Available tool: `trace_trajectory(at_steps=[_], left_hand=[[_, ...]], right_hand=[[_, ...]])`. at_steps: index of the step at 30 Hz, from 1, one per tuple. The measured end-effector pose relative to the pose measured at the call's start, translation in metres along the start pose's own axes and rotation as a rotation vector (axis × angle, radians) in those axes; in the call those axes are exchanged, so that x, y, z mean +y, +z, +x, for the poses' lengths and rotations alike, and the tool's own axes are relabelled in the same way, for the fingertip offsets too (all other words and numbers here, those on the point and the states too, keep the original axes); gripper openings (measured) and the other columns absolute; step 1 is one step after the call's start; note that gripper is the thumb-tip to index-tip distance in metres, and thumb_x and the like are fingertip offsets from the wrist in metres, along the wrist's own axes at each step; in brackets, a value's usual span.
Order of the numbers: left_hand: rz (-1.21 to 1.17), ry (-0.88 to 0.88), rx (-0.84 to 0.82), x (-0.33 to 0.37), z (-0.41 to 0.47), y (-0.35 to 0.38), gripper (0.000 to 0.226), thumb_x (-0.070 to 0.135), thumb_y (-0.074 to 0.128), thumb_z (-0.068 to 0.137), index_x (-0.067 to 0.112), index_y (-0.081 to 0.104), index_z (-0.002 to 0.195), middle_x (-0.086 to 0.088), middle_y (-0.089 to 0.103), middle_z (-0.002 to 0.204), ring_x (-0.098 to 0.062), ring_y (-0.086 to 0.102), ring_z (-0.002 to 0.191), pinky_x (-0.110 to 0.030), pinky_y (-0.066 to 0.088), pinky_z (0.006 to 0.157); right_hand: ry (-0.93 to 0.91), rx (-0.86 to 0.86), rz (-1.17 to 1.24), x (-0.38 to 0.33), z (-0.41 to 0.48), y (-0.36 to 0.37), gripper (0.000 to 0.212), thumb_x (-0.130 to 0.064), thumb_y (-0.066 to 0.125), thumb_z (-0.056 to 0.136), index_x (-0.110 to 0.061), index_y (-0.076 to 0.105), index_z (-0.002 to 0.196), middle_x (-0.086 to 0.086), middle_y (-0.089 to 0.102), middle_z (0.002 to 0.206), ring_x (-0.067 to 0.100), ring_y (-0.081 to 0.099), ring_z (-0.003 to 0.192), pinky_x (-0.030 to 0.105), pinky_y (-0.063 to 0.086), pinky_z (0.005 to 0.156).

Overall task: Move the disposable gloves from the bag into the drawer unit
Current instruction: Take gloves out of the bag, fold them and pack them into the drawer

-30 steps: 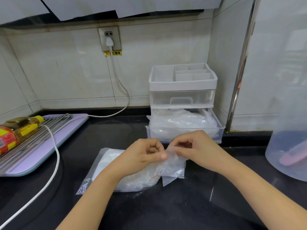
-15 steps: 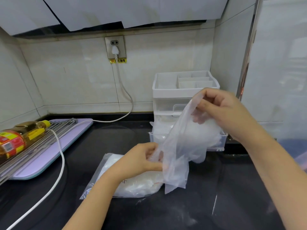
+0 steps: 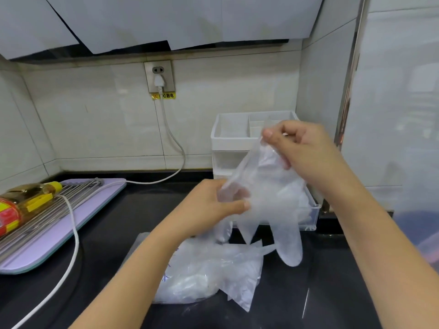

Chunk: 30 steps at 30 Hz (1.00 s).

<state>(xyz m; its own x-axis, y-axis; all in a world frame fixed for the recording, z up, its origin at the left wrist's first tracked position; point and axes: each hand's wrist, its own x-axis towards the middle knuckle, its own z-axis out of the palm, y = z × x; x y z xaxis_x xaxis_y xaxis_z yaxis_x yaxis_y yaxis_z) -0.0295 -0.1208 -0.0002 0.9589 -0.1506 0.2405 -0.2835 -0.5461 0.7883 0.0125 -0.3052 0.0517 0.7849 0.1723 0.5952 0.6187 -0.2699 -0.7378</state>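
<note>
A clear disposable glove [image 3: 273, 210] hangs in the air with its fingers pointing down. My right hand [image 3: 299, 150] pinches its cuff up high, in front of the drawer unit [image 3: 235, 138]. My left hand [image 3: 213, 207] pinches the cuff's other edge lower down. Below them the clear plastic bag [image 3: 209, 274] lies on the black counter with more gloves inside. The unit's bottom drawer [image 3: 311, 217] stands pulled out, and gloves show inside it behind the held glove.
A purple board [image 3: 47, 243] with metal skewers and an oil bottle [image 3: 21, 205] sits at the left. A white power cord [image 3: 73, 245] runs from the wall socket [image 3: 159, 76] across the counter. A translucent container [image 3: 422, 233] stands at the right edge.
My right hand lifted the glove out of the bag and up toward the drawer unit. The glove now hangs clear of the bag, held between both hands.
</note>
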Motion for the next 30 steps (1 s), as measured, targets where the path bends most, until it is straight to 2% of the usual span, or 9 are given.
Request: trace_trajectory(at_steps=[2, 5, 9, 11, 17, 21, 24, 26, 30], left_hand=[[-0.034, -0.061, 0.009, 0.003, 0.009, -0.013, 0.008, 0.024, 0.071, 0.084, 0.02, 0.073, 0.09, 0.002, 0.075, 0.085, -0.007, 0.069, 0.079, -0.011, 0.048, 0.073], [-0.141, -0.133, 0.062, 0.001, 0.036, -0.033, 0.024, 0.03, 0.065, 0.089, 0.02, 0.071, 0.068, 0.001, 0.067, 0.062, -0.026, 0.06, 0.057, -0.035, 0.047, 0.071], [-0.213, -0.264, 0.204, 0.004, 0.075, -0.033, 0.018, 0.024, 0.069, 0.086, 0.006, 0.067, 0.086, -0.006, 0.067, 0.079, -0.015, 0.063, 0.066, -0.021, 0.057, 0.063], [-0.118, -0.293, 0.23, 0.004, 0.09, -0.025, 0.025, 0.022, 0.073, 0.083, 0.006, 0.057, 0.073, -0.006, 0.059, 0.067, -0.014, 0.055, 0.053, -0.014, 0.045, 0.041], [0.352, -0.3, 0.141, -0.008, 0.116, 0.004, 0.04, 0.021, 0.075, 0.08, 0.013, 0.041, 0.06, -0.001, 0.048, 0.055, -0.011, 0.051, 0.045, -0.014, 0.034, 0.034], [0.506, -0.3, 0.088, -0.017, 0.12, 0.016, 0.029, 0.018, 0.076, 0.075, 0.011, 0.053, 0.059, -0.001, 0.057, 0.053, -0.015, 0.054, 0.047, -0.025, 0.047, 0.055], [0.557, -0.298, 0.069, -0.019, 0.121, 0.018, 0.03, 0.02, 0.076, 0.076, 0.012, 0.055, 0.056, 0.002, 0.057, 0.049, -0.013, 0.055, 0.047, -0.027, 0.05, 0.061], [0.607, -0.281, 0.067, -0.017, 0.121, 0.02, 0.032, 0.024, 0.076, 0.076, 0.013, 0.055, 0.054, 0.003, 0.058, 0.05, -0.015, 0.057, 0.05, -0.028, 0.051, 0.062], [0.713, -0.267, 0.074, -0.014, 0.118, 0.021, 0.037, 0.026, 0.075, 0.077, 0.013, 0.044, 0.06, -0.001, 0.052, 0.059, -0.02, 0.054, 0.059, -0.031, 0.043, 0.053]], right_hand=[[0.065, 0.104, 0.0, 0.01, 0.006, -0.01, 0.027, -0.032, 0.056, 0.094, -0.014, 0.067, 0.078, -0.009, 0.042, 0.04, 0.001, 0.039, 0.036, 0.02, 0.036, 0.048], [0.162, 0.164, -0.125, 0.029, 0.012, -0.021, 0.029, -0.03, 0.055, 0.095, -0.012, 0.066, 0.074, -0.002, 0.053, 0.048, 0.004, 0.045, 0.036, 0.016, 0.04, 0.043], [0.204, 0.186, -0.434, 0.057, 0.016, -0.017, 0.039, -0.028, 0.056, 0.092, 0.002, 0.06, 0.068, 0.014, 0.06, 0.059, 0.023, 0.057, 0.055, 0.026, 0.042, 0.054], [0.244, 0.168, -0.661, 0.068, 0.018, -0.015, 0.038, -0.028, 0.054, 0.092, 0.0, 0.057, 0.066, 0.014, 0.057, 0.062, 0.031, 0.054, 0.062, 0.032, 0.04, 0.054], [0.304, 0.075, -1.052, 0.067, 0.016, -0.014, 0.023, -0.027, 0.055, 0.094, -0.011, 0.052, 0.077, 0.009, 0.062, 0.088, 0.026, 0.05, 0.072, 0.027, 0.03, 0.053], [0.171, -0.007, -0.874, 0.062, 0.016, -0.014, 0.015, -0.024, 0.067, 0.086, -0.012, 0.059, 0.085, 0.002, 0.064, 0.085, 0.022, 0.056, 0.077, 0.029, 0.042, 0.062], [0.175, -0.324, -0.608, 0.056, 0.012, -0.008, 0.007, -0.015, 0.065, 0.087, -0.018, 0.071, 0.085, -0.014, 0.063, 0.075, 0.01, 0.062, 0.077, 0.015, 0.044, 0.062], [0.186, -0.498, -0.624, 0.055, 0.008, 0.0, 0.02, -0.011, 0.057, 0.091, -0.02, 0.074, 0.096, -0.013, 0.066, 0.088, 0.008, 0.063, 0.087, 0.017, 0.049, 0.072], [0.251, -0.565, -0.726, 0.058, 0.005, 0.015, 0.038, -0.001, 0.041, 0.089, -0.016, 0.071, 0.108, 0.002, 0.067, 0.114, 0.019, 0.061, 0.106, 0.035, 0.05, 0.093]])
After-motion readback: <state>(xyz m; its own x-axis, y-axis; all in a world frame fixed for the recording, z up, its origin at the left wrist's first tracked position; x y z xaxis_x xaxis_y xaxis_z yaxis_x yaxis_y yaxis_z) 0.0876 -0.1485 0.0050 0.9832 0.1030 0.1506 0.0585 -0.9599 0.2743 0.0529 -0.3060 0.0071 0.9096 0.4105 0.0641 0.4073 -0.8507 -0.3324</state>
